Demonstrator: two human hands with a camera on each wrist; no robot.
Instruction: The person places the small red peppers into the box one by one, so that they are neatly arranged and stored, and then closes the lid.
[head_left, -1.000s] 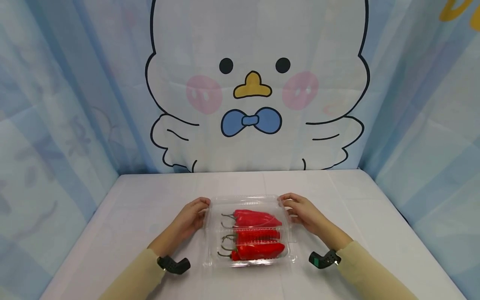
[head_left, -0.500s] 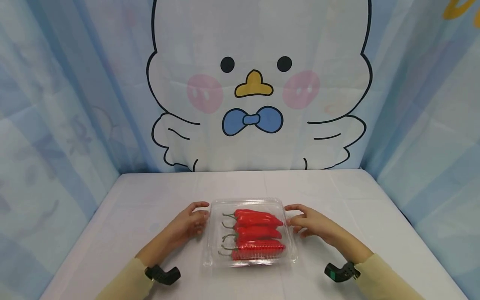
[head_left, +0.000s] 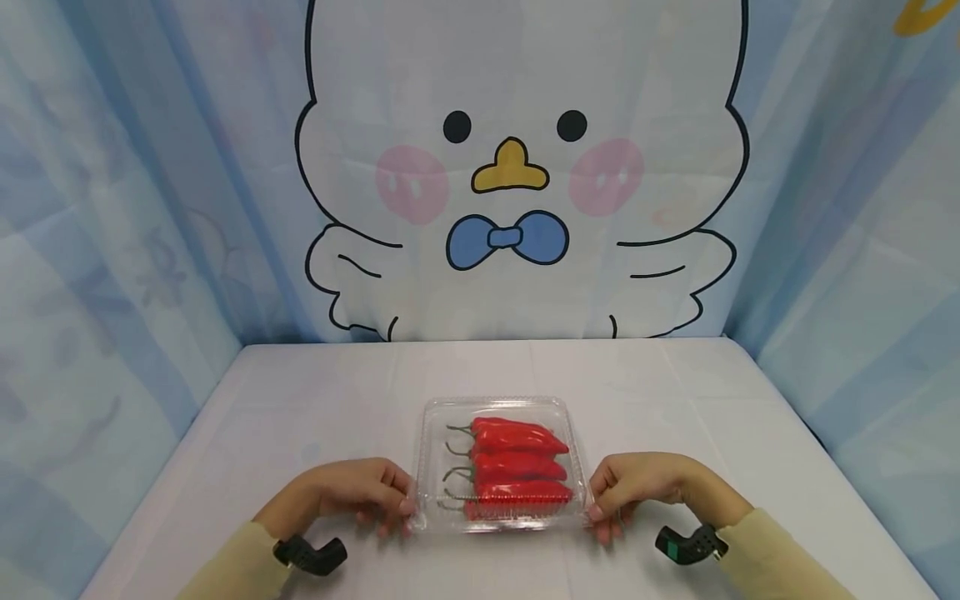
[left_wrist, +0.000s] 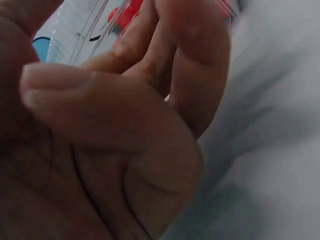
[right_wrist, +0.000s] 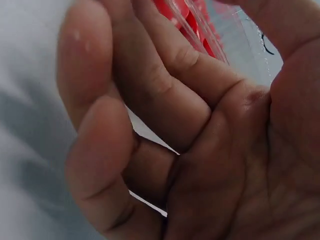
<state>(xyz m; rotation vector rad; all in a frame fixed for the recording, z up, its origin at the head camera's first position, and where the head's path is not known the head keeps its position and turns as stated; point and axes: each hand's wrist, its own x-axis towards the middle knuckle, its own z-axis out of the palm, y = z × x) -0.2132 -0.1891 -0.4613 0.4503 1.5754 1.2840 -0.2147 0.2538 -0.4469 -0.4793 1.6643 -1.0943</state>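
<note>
A clear plastic clamshell box (head_left: 442,410) sits on the white table with its lid down. Several red chili peppers (head_left: 519,467) lie side by side inside, their green stems toward the left. At the box's front left corner, my left hand (head_left: 362,492) pinches the rim with thumb and curled fingers. My right hand (head_left: 637,487) does likewise at the front right corner. Both wrist views show curled fingers close up, with a bit of the box and red peppers behind them; the exact fingertip contact is hidden there.
The white-covered table (head_left: 337,400) stretches around the box on all sides. Behind it hangs a curtain (head_left: 510,300) printed with a cartoon chick, and blue patterned curtains (head_left: 112,250) close in the sides. A black wrist device (head_left: 311,554) hangs below each hand.
Both hands have left the box's back corners and come down its sides to the front corners. The lid, slightly raised at first, now lies lower over the peppers.
</note>
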